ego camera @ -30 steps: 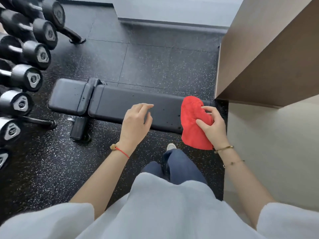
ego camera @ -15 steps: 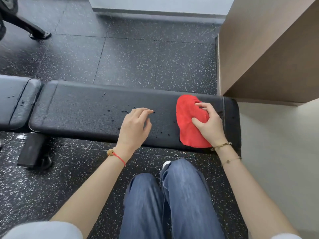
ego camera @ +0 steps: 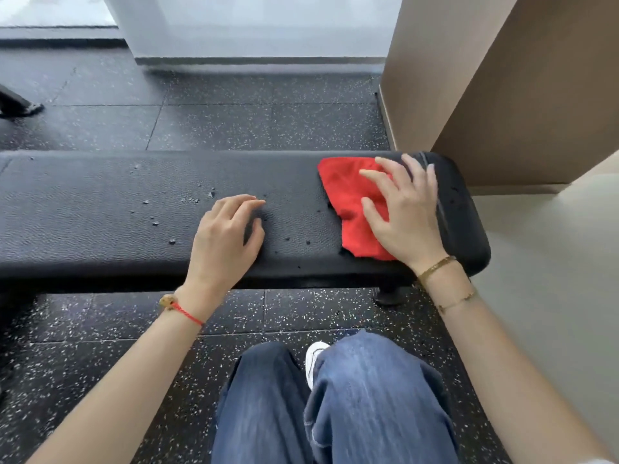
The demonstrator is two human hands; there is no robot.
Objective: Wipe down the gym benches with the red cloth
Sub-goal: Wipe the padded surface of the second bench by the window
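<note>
So the black padded desk (ego camera: 100,209) is running straight across the view from 9 o'clock over to about 3 o'clock, sitting on a speckled black rubber floor (ego camera: 234,128). The red cloth (ego camera: 348,195) is lying bunched up on the desk's right end, around 2 o'clock from the middle of the view, with its near edge reaching almost to the desk's front edge. The right hand (ego camera: 402,212) is lying flat on top of it, fingers spread and fairly straight, pressing the cloth down onto the padding rather than gripping it; the fingertips are reaching past the cloth's far right side toward the end of the desk. The left hand (ego camera: 224,236) is resting near the middle of the desk, just left of the cloth but not touching it, fingers loosely curled with the tips on the padding and nothing in it. Little droplets or specks (ego camera: 194,199) are sitting on the surface to the left of that hand, around 10 o'clock from it. A tan cabinet (ego camera: 502,95) is standing right behind the desk's right end at 1 o'clock, and the person's jeans (ego camera: 335,406) are filling the 6 o'clock area.
</note>
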